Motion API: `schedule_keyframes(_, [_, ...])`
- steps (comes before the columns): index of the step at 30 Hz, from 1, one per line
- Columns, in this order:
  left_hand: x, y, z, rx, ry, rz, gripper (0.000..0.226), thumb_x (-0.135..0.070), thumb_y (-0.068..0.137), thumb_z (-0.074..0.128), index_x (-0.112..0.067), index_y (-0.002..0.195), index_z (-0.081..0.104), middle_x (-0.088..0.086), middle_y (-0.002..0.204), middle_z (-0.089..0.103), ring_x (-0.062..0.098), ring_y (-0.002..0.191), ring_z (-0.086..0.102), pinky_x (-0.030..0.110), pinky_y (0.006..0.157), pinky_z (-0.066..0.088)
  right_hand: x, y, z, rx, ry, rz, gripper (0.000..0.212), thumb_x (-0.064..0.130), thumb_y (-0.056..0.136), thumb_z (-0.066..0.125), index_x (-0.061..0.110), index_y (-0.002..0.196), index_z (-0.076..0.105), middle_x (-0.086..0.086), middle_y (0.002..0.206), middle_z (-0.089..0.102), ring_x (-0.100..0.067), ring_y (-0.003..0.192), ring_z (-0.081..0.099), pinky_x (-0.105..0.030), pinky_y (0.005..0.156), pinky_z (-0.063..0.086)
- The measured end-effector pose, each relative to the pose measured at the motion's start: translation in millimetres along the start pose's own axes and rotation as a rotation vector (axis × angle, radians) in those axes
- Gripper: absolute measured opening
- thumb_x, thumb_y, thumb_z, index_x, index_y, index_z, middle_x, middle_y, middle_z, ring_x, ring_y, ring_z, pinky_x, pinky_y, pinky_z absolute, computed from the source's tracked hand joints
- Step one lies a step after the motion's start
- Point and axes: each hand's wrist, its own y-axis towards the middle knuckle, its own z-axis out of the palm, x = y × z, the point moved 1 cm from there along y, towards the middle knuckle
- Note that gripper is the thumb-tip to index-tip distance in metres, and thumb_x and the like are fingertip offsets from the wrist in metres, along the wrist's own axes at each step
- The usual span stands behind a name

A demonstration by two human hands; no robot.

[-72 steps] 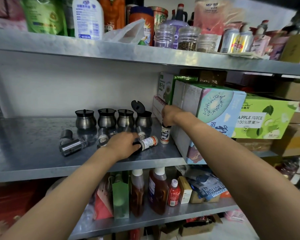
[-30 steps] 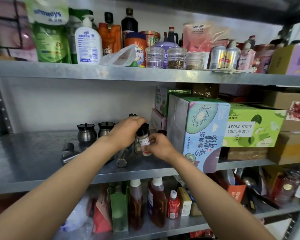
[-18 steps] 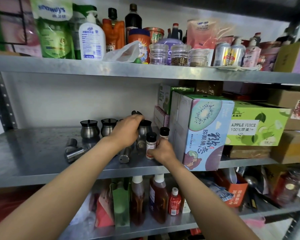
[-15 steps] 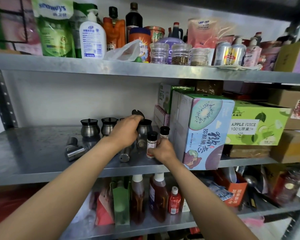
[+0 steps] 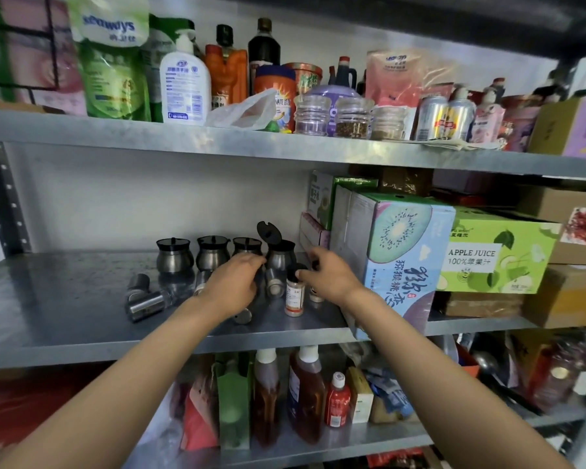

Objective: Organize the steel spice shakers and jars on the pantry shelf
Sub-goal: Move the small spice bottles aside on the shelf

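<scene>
Four round steel jars stand in a row at the back of the middle shelf (image 5: 65,299): a left jar (image 5: 174,257), a second jar (image 5: 212,255), a third jar (image 5: 247,247), and a right jar (image 5: 279,255) with its black lid flipped up. Steel shakers lie on their sides: one shaker (image 5: 137,286), another (image 5: 149,304), and a shaker end (image 5: 242,316) showing under my left wrist. A white-labelled spice bottle (image 5: 294,296) stands upright. My left hand (image 5: 232,286) hovers palm down over the lying shakers, fingers loosely curled. My right hand (image 5: 332,275) is spread, thumb at the bottle's black cap.
A kiwi drink carton (image 5: 396,258) and a green apple juice box (image 5: 494,255) fill the shelf to the right. The upper shelf holds bottles, refill bags and glass jars (image 5: 352,118). Oil and sauce bottles (image 5: 305,394) stand on the lower shelf.
My right hand has let go of the labelled bottle, which stands upright beside the jars. My left hand came down from the open-lidded jar to over the lying shakers.
</scene>
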Motion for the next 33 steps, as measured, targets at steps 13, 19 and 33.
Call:
schedule_keyframes(13, [16.7, -7.3, -2.3, 0.027, 0.055, 0.017, 0.055, -0.011, 0.079, 0.058, -0.014, 0.133, 0.049, 0.006, 0.133, 0.054, 0.023, 0.125, 0.049, 0.035, 0.099, 0.046, 6.8, 25.4, 8.4, 0.146, -0.371, -0.111, 0.027, 0.012, 0.097, 0.055, 0.008, 0.120, 0.068, -0.014, 0.121, 0.067, -0.029, 0.112, 0.062, -0.036, 0.098, 0.048])
schedule_keyframes(19, [23.8, -6.6, -5.7, 0.039, 0.036, -0.022, 0.058, -0.013, 0.080, 0.061, -0.014, 0.136, 0.046, 0.005, 0.136, 0.052, 0.022, 0.126, 0.048, 0.034, 0.100, 0.045, 7.6, 30.8, 5.8, 0.119, -0.469, -0.076, 0.018, 0.023, 0.094, 0.061, 0.008, 0.087, 0.066, -0.017, 0.093, 0.068, -0.032, 0.090, 0.064, -0.039, 0.078, 0.053])
schedule_keyframes(33, [9.1, -1.4, -13.9, 0.026, 0.039, -0.005, 0.061, -0.008, 0.080, 0.060, -0.016, 0.138, 0.044, 0.007, 0.147, 0.044, 0.019, 0.142, 0.033, 0.034, 0.110, 0.036, 19.5, 34.0, -8.3, 0.235, -0.379, 0.053, 0.023, 0.026, 0.089, 0.065, 0.009, 0.074, 0.064, -0.005, 0.079, 0.061, -0.021, 0.082, 0.059, -0.026, 0.072, 0.049])
